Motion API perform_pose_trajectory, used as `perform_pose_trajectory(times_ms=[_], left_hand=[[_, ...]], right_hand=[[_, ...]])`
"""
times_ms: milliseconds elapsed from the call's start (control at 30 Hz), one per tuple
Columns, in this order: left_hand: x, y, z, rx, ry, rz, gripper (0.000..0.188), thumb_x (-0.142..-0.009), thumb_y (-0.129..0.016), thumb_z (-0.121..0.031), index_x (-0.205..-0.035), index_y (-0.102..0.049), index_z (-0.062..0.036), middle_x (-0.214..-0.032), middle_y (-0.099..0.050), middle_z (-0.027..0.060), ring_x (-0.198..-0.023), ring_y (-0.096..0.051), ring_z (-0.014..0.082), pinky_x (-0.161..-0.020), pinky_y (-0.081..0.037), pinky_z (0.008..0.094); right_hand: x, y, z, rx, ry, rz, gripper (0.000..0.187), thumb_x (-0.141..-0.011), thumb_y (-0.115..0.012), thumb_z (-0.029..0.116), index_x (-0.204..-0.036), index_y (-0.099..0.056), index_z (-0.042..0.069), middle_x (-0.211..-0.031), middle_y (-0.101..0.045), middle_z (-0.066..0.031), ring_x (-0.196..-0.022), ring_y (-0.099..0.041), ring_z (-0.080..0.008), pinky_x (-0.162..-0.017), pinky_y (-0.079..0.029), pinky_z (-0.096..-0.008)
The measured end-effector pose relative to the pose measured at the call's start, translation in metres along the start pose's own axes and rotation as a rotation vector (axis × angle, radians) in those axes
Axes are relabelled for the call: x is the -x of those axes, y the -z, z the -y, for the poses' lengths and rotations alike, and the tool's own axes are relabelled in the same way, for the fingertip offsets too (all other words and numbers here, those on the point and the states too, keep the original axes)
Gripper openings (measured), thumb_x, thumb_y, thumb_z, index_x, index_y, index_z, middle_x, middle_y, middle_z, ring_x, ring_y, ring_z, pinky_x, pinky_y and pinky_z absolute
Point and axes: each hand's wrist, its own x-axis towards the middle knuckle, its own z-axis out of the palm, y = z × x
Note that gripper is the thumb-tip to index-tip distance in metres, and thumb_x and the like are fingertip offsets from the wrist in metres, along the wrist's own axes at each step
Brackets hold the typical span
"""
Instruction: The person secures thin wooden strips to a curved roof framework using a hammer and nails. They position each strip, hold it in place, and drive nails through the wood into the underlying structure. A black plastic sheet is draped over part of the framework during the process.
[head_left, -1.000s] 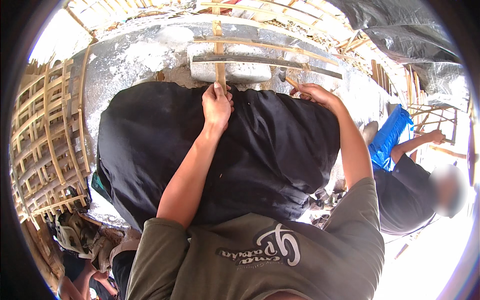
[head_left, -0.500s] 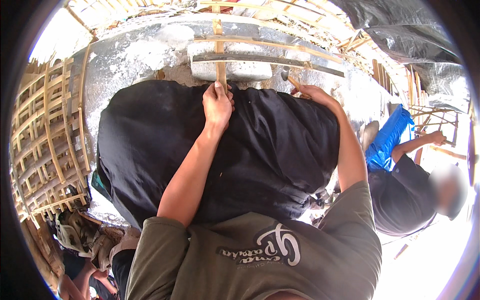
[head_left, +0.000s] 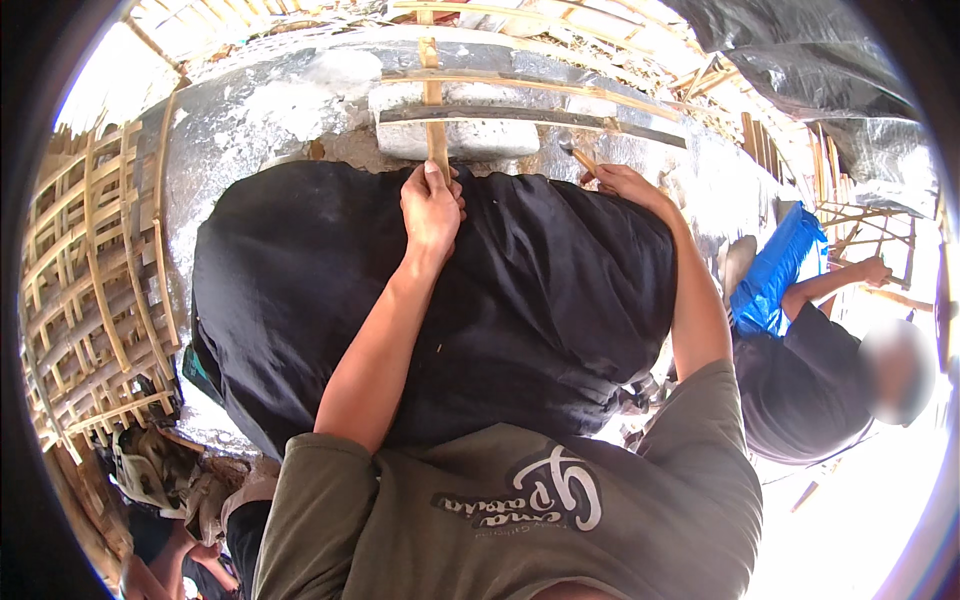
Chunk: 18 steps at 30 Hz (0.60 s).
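Note:
My left hand (head_left: 432,215) is closed around the near end of an upright bamboo strip (head_left: 432,95). Two long strips lie across it: a pale one (head_left: 560,88) and, closer to me, a dark-skinned one (head_left: 560,119). A whitish block (head_left: 480,140) lies beneath the crossing. Over to the right, my right hand (head_left: 628,185) grips the wooden handle of a hammer (head_left: 584,159). Its small metal head is blurred and stays to the right of the block, below the dark strip. Both hands are over the far edge of the black cloth (head_left: 540,290) covering my lap.
A woven bamboo lattice panel (head_left: 95,280) leans at the left. Another person (head_left: 805,385) sits at the right beside a blue plastic-covered bundle (head_left: 778,275). Black sheeting (head_left: 820,60) hangs at the upper right. More people's limbs (head_left: 175,555) show at the lower left.
The bamboo strips have shifted slightly left in view. The hammer head has moved up and left a little, and its handle sits at a new tilt. Both grips are unchanged.

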Motion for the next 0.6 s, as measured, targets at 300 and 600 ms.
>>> perform_pose_trajectory(times_ms=[300,600], left_hand=[[-0.001,0.0,-0.001,-0.006,-0.013,-0.005,0.041,-0.113,-0.036,-0.035,-0.097,-0.055,-0.0026,-0.067,-0.046,-0.0014,-0.051,-0.037,0.0064,-0.045,-0.032,0.026],[0.0,-0.001,-0.029,-0.131,-0.369,0.004,0.041,-0.111,-0.043,-0.028,-0.091,-0.061,0.0034,-0.06,-0.054,0.0032,-0.05,-0.051,0.0082,-0.047,-0.042,0.028]], right_hand=[[-0.003,0.002,0.003,0.136,-0.087,-0.021,0.055,-0.108,-0.043,0.051,-0.124,-0.071,0.007,-0.106,-0.071,-0.0106,-0.097,-0.065,-0.0198,-0.088,-0.05,-0.0357],[0.015,-0.013,0.034,0.406,-0.105,-0.048,0.043,-0.11,-0.046,0.039,-0.12,-0.07,0.004,-0.108,-0.071,-0.0095,-0.103,-0.064,-0.0188,-0.094,-0.048,-0.0329]])
